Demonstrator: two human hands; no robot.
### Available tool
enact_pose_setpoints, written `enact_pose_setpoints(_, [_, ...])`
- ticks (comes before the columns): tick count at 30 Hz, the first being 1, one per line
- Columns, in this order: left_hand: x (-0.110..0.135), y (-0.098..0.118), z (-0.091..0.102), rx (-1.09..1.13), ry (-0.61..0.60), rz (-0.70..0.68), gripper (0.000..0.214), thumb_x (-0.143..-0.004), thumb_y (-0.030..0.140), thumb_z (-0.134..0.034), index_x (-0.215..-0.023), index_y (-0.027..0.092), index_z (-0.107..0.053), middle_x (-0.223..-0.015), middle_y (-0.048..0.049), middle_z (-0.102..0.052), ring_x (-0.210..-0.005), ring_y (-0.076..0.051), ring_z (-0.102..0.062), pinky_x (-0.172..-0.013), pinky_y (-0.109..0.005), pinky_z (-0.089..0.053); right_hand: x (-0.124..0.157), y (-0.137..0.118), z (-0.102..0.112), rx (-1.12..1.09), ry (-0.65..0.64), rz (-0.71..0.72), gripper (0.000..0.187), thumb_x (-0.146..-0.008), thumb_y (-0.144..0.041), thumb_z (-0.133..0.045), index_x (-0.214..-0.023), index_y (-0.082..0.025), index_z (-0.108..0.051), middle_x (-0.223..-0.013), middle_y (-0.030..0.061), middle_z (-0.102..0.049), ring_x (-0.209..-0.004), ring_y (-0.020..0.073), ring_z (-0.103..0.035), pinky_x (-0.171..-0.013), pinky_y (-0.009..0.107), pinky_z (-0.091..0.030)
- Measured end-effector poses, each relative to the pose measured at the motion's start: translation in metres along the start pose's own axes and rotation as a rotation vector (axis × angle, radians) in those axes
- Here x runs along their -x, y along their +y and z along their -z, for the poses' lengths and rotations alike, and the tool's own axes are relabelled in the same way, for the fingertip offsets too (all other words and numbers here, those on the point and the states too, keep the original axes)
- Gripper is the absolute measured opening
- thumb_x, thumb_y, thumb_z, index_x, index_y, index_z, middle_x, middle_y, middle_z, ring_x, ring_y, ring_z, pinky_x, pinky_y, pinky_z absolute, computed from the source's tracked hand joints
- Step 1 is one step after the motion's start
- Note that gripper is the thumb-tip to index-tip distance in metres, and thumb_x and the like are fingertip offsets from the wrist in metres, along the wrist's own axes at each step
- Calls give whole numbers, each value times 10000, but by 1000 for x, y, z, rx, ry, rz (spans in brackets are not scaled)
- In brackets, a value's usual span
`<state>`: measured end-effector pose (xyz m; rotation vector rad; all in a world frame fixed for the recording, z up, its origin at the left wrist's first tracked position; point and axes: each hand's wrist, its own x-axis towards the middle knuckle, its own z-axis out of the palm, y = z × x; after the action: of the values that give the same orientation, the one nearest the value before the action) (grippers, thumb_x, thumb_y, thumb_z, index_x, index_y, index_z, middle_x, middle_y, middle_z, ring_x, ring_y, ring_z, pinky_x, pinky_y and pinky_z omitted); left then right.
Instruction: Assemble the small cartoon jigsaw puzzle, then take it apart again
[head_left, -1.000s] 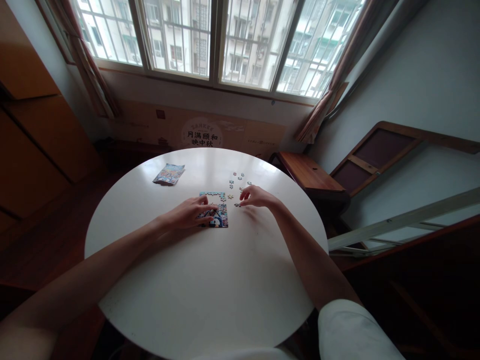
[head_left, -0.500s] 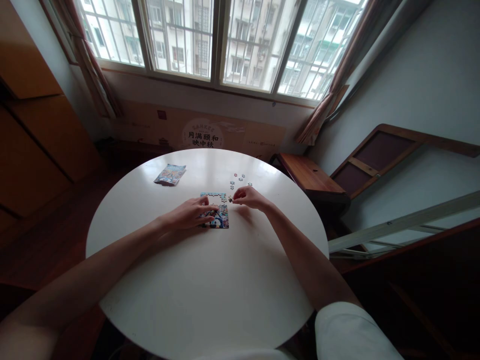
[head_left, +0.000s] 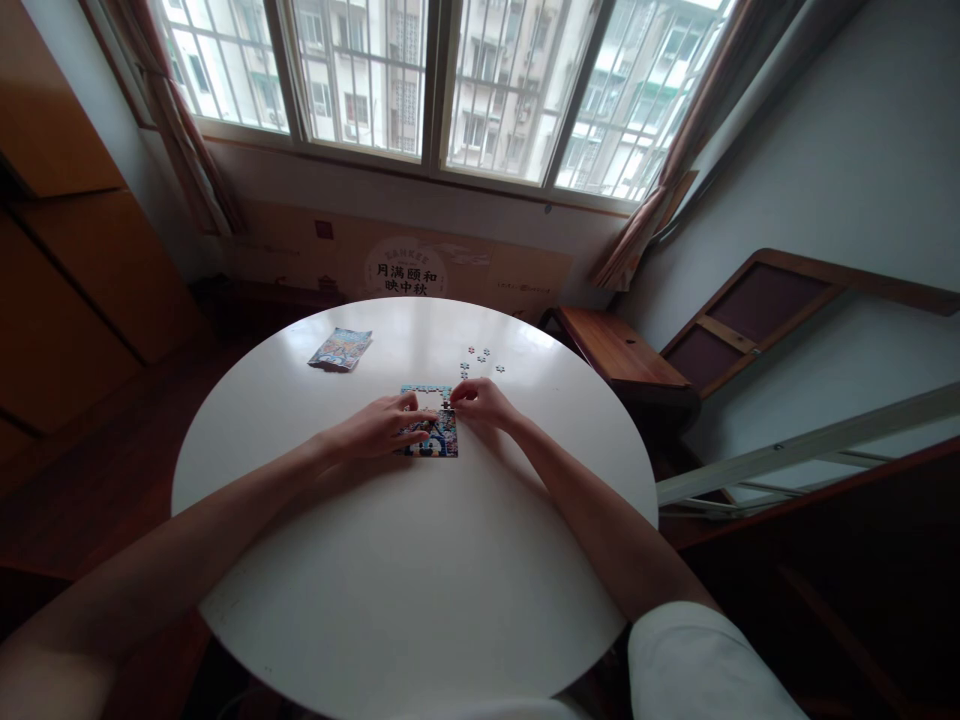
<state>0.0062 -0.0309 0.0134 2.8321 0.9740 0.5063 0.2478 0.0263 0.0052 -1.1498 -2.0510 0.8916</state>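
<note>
Lengthwise, the puzzle (head_left: 444, 432) (flat) runs toward the window (head_left: 433, 90).

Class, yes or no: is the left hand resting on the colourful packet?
No, the left hand lies on the partly assembled puzzle, apart from the packet.

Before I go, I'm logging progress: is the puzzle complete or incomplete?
Incomplete: white tabletop shows inside the puzzle near its far edge, and loose pieces lie apart from it.
</note>
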Motion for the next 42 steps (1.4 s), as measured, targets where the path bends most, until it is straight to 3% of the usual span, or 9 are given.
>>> enact_pose_setpoints(11, [-1, 1, 0, 6, -7, -6, 411, -942, 455, -392, -1290, 297, -543, -992, -61, -504, -794, -144, -538, -782, -294, -443, 4, -8, -2, 215, 48, 28, 131, -723, -104, -623, -809, -134, -716, -729, 28, -653, -646, 107, -555, -612, 216, -437])
enact_pose_setpoints(17, [-1, -1, -3, 2, 18, -25, 411, -939, 452, -401, -1276, 278, -559, -991, -64, -505, -791, -139, -538, -770, -277, -440, 8, -7, -6, 347, 103, 84, 263, -834, -91, -525, -1000, -157, -717, -917, 76, -581, -755, 124, -543, -692, 248, -447])
enact_pose_setpoints(23, [-1, -2, -4, -4, 22, -15, 415, -932, 464, -413, -1273, 281, -563, -989, -61, -504, -770, -135, -531, -755, -274, -436, 9, -5, -9, 434, 68, 101, 299, -879, -109, -477, -1051, -173, -713, -983, 83, -550, -804, 135, -540, -720, 261, -437])
enact_pose_setpoints(36, [-1, -3, -5, -10, 20, -20, 421, -930, 465, -412, -1279, 280, -557, -992, -64, -503, -769, -137, -523, -751, -279, -436, 11, -13, -8, 425, 70, 117, 302, -856, -77, -507, -1048, -185, -715, -941, 73, -583, -786, 132, -547, -688, 250, -425])
enact_pose_setpoints(42, [0, -3, -4, -4, 3, -1, 415, -924, 469, -425, -1287, 307, -544, -983, -54, -500, -764, -141, -519, -745, -279, -431, 14, -21, -2, 467, 52, 158, 291, -827, -54, -510, -869, -201, -758, -938, 56, -593, -758, 115, -542, -684, 246, -417])
